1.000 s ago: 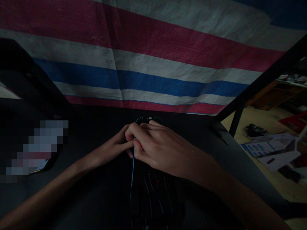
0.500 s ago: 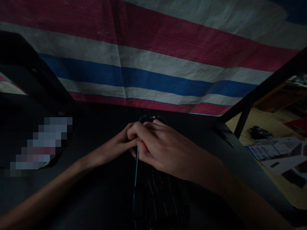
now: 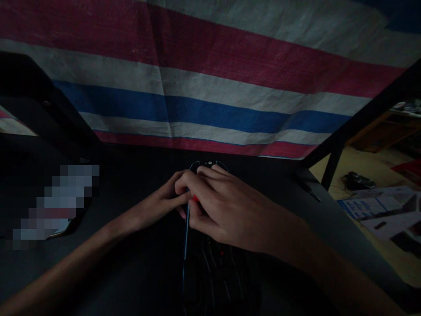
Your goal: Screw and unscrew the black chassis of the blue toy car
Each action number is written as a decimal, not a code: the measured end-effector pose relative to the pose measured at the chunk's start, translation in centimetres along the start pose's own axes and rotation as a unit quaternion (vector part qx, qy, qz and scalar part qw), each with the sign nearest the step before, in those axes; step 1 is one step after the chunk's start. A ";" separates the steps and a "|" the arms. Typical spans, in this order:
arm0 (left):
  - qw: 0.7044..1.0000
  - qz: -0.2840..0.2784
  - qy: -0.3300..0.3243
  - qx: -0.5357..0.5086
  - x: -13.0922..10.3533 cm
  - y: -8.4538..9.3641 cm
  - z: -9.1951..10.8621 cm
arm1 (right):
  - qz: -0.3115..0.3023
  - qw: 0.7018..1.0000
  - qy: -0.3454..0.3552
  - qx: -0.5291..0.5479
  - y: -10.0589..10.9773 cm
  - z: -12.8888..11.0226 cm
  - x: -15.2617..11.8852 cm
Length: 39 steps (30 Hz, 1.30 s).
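Note:
A long black device (image 3: 219, 272) with a thin blue edge and rounded far end lies on the dark table, running away from me. My right hand (image 3: 220, 202) is over its far part, fingers curled, with a small red piece (image 3: 195, 198) showing between thumb and index finger. At the device's left edge, my left hand (image 3: 173, 195) has its fingers bent against it, touching the right fingertips. What the left fingers grip is hidden. A small red spot shows on the device nearer to me.
Behind the dark table (image 3: 131, 250) hangs a striped sheet (image 3: 204, 109). Black frame bars stand left and right. A blurred-out paper (image 3: 59, 202) lies at the left, a thin tool (image 3: 311, 191) at the right edge. Beyond are papers (image 3: 371, 206) on the floor.
Both hands stay at the same place on the device. More of the red piece shows between the right thumb and index finger. The view has shifted slightly.

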<state>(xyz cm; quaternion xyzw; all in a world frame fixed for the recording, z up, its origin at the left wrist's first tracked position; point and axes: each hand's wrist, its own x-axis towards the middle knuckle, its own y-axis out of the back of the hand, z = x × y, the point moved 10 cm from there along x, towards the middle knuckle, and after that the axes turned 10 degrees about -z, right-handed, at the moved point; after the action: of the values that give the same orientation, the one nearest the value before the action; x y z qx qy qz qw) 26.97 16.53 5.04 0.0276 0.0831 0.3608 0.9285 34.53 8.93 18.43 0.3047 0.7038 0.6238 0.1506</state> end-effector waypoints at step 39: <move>1.000 -0.015 -0.002 0.011 -0.1 -0.4 0.3 | -0.006 0.999 -0.020 0.028 0.0 0.6 0.0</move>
<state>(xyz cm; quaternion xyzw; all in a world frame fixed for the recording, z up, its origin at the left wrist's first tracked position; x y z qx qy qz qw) 27.18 16.21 5.26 0.0372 0.0860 0.3461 0.9335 34.84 9.42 18.29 0.3173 0.7195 0.5967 0.1599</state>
